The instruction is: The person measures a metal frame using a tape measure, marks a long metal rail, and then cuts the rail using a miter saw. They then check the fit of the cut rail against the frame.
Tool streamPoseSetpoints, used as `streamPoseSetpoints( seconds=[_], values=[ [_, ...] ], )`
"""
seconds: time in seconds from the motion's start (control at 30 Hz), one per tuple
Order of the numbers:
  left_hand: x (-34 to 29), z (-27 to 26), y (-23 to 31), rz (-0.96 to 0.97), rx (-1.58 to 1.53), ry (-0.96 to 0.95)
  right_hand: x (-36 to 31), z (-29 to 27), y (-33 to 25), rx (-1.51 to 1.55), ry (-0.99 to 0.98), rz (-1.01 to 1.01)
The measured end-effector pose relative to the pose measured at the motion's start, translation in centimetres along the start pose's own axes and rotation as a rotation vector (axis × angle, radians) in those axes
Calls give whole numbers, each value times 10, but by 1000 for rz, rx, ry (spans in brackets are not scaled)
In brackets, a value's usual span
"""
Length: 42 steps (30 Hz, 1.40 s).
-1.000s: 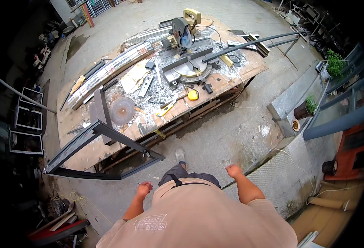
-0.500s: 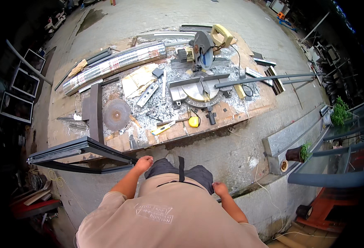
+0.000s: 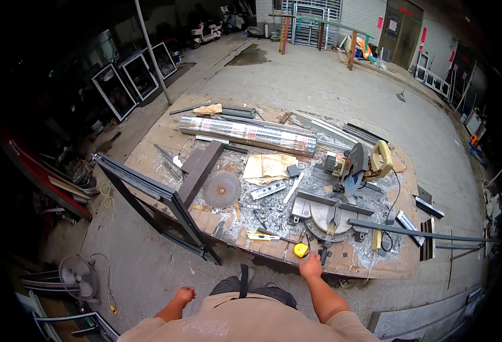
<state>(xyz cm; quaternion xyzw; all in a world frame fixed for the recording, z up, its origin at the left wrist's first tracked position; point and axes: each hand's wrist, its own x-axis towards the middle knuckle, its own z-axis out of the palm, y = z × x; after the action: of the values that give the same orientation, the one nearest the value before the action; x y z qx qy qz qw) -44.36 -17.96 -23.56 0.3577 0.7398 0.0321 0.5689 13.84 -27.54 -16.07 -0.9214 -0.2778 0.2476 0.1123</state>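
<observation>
The right hand (image 3: 309,265) had come up to the yellow tape measure (image 3: 300,249) near the front edge of the bench (image 3: 396,265); whether it gripped could not be told. The left hand (image 3: 185,294) hung curled, contents hidden. Beyond, lettering ran along wrapped profiles (image 3: 248,134).

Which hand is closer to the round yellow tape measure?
Right. The right hand is right by the near side of the yellow tape measure; whether they touch is unclear. The left hand is farther away, off to its left and nearer the body.

The tape measure (image 3: 300,249) is yellow, the saw handle (image 3: 387,155) cream, the frame (image 3: 140,180) dark grey.
</observation>
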Motion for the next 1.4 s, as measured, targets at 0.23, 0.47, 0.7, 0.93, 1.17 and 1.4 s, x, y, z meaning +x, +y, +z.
streamPoseSetpoints(
  seconds=[0.23, 0.47, 0.7, 0.93, 1.17, 1.4],
  values=[
    [-123, -10, -231, 327, 1193, -190, 56, 21, -11, -144, -84, -96],
    [-189, 113, -250, 16, 2, 55, 77, 48, -5, -271, -75, -263],
    [-229, 68, -192, -29, 237, 202, 177, 92, 14, -460, -161, -228],
    [-213, 35, -194, 3, 71, 224, 78, 107, -28, -7, -10, -157],
    [-187, -18, -194, 233, -51, 344, 25, 203, -44, 613, -883, -286],
    [-222, -81, -153, 472, -458, 353, -215, 158, -235, 590, -1845, -105]
  ],
)
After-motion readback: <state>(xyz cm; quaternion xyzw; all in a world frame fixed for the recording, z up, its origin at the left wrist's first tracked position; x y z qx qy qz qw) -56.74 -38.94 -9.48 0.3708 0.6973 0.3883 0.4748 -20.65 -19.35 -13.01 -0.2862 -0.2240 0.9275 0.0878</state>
